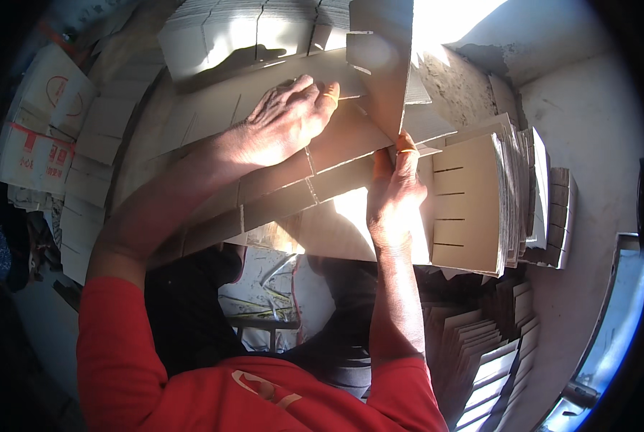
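Two slotted cardboard strips meet crosswise in front of me. One cardboard strip (pixel 385 86) stands up toward the far side, with slots cut in its left edge. The other cardboard strip (pixel 340 140) slants from lower left to upper right, its slots facing me. My left hand (pixel 289 119) is closed over the slanting strip, its fingertips partly hidden. My right hand (pixel 400 198) pinches the cardboard where the two strips meet, thumb raised against the upright one. Under both hands lie more flat slotted cardboard pieces (pixel 329 187).
A stack of slotted cardboard (pixel 466 201) stands right of the work surface, another stack (pixel 235 36) at the far side. More cardboard pieces (pixel 473 345) lean at the lower right. A white box with red print (pixel 45 122) sits at far left. A wall (pixel 588 144) bounds the right.
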A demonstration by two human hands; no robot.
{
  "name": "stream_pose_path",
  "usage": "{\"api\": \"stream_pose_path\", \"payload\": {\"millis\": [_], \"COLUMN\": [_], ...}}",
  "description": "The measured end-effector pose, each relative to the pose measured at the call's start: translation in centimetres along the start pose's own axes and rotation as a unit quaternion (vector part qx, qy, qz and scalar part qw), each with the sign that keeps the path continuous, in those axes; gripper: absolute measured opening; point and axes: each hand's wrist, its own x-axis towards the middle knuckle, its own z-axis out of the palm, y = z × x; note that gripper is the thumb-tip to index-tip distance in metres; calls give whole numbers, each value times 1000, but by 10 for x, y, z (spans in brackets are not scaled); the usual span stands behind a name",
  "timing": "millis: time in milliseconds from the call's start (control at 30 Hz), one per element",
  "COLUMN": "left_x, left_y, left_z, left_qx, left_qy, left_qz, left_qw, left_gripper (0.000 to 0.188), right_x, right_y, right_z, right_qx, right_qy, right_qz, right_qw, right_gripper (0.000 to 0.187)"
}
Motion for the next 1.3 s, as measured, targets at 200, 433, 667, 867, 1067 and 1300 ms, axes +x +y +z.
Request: {"api": "stream_pose_path", "payload": {"millis": [200,433,667,867,1067,1300], "left_x": [12,25,39,91,100,101], "left_y": [-11,0,20,-25,-84,-112], "left_z": [3,-16,-38,-50,35,68], "left_qx": [35,-89,-276,-150,143,223], "left_qy": [-25,19,-77,-106,-27,1], "left_qz": [-37,-28,-149,-167,-131,-73], "left_qw": [998,995,946,969,981,972], "left_gripper": [31,28,16,42,54,41], "right_x": [0,1,0,-3,-6,-1], "right_y": [-2,-9,-21,-1,-13,-2], "right_z": [2,-3,-8,-21,-21,-29], "right_qx": [47,-361,-445,-207,-305,-297], "right_qy": [-30,-13,10,48,24,34], "right_qz": [-15,-77,-48,-28,-108,-183], "right_qw": [998,929,894,977,946,936], "right_gripper": [53,38,29,29,28,46]}}
